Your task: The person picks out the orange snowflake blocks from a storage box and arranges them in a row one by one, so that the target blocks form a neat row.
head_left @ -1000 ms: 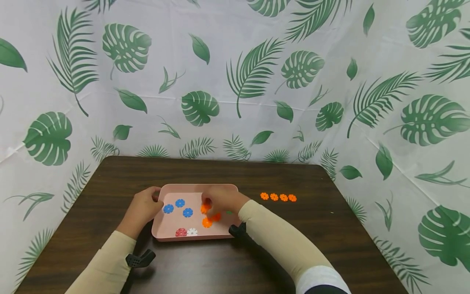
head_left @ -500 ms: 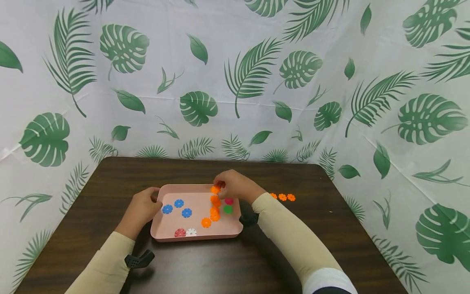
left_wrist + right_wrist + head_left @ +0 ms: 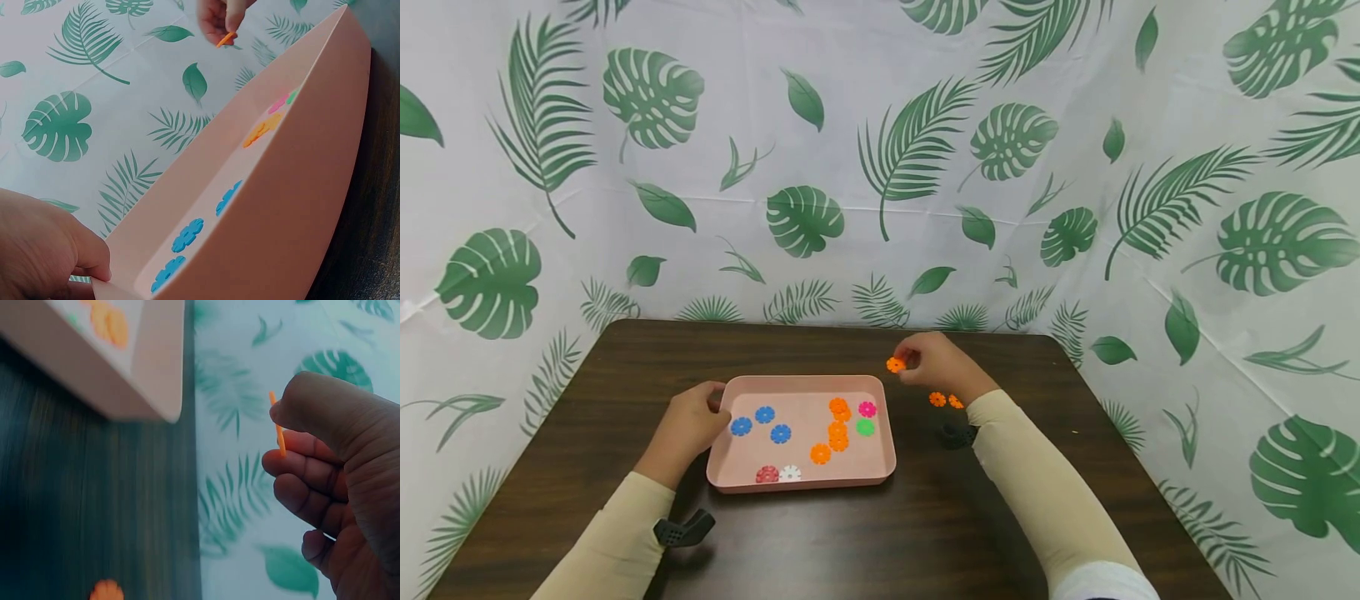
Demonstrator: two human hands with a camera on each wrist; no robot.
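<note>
Between thumb and fingertips my right hand [image 3: 942,365] pinches an orange flower-shaped disc [image 3: 896,365], raised beyond the tray's far right corner. The right wrist view shows this disc edge-on [image 3: 279,428]. My left hand [image 3: 691,423] grips the left rim of a pink tray [image 3: 801,384], the thumb over its edge. Inside the tray lie several overlapping orange discs [image 3: 838,433], three blue discs [image 3: 764,414], a pink disc [image 3: 867,409], a green disc [image 3: 866,427], a red disc [image 3: 767,474] and a white disc [image 3: 790,473].
Orange discs [image 3: 937,399] lie on the dark wooden table [image 3: 820,542] right of the tray; the right wrist partly hides their row. A white leaf-patterned cloth [image 3: 850,125] hangs behind the table and along its sides.
My right hand rose out of the tray with an orange disc and moved right, past the tray's far corner. My left hand stayed on the tray's rim.
</note>
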